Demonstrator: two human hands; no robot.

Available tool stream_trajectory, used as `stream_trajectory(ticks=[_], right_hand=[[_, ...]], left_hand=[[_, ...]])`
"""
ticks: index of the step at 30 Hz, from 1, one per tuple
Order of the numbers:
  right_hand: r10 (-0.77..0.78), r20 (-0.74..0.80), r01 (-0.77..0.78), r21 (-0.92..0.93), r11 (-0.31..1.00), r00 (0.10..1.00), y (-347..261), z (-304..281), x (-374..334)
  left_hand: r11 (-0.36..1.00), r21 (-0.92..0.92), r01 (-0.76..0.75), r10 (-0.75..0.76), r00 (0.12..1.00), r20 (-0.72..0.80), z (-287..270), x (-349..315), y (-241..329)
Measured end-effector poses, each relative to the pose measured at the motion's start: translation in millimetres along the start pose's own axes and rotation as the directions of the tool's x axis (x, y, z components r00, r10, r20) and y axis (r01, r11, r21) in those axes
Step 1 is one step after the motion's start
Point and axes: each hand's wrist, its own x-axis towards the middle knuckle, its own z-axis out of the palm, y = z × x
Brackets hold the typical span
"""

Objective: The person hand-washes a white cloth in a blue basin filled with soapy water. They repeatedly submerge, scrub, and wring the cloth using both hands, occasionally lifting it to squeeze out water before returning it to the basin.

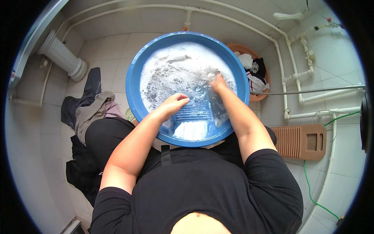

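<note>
A big blue basin [134, 84] full of soapy, foamy water stands on the tiled floor in front of me. A blue ribbed washboard [193, 113] leans inside it at the near side. My left hand [174, 103] rests with curled fingers on the washboard's left edge. My right hand [218, 82] is closed on a wet, pale garment [213, 99] that hangs down over the board's right side into the water. A white patch of cloth or foam lies at the board's lower end.
A pile of dark and grey clothes [89, 109] lies on the floor at my left. An orange basin [255, 74] with more laundry sits at the right, a brown wooden washboard [300, 141] beside it. White pipes [288, 78] run along the wall; a white pedestal [62, 56] stands at the far left.
</note>
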Motion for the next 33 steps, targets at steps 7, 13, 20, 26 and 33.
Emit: stream_trajectory(ticks=[7, 13, 20, 26, 33], right_hand=[[-0.062, 0.222, -0.178, 0.896, 0.406, 0.973, -58, -84, -8], [-0.275, 0.167, -0.177, 0.984, -0.014, 0.947, -143, -171, -53], [-0.502, 0.143, -0.224, 0.969, -0.103, 0.853, -158, -179, -78], [-0.675, 0.207, -0.304, 0.952, -0.027, 0.708, -132, -163, -79], [-0.261, 0.133, -0.063, 0.963, 0.263, 0.956, -71, -143, -61]], left_hand=[[0.998, -0.028, -0.056, 0.055, 0.998, -0.020, -2, 7, -1], [0.993, -0.109, -0.045, 0.030, 0.990, -0.140, -11, 17, -6], [0.967, 0.150, -0.208, 0.252, 0.876, -0.412, -15, 39, -24], [0.691, 0.669, -0.273, 0.596, 0.738, -0.315, -14, 36, -21], [0.873, 0.342, -0.347, 0.436, 0.870, -0.231, -30, 22, -4]])
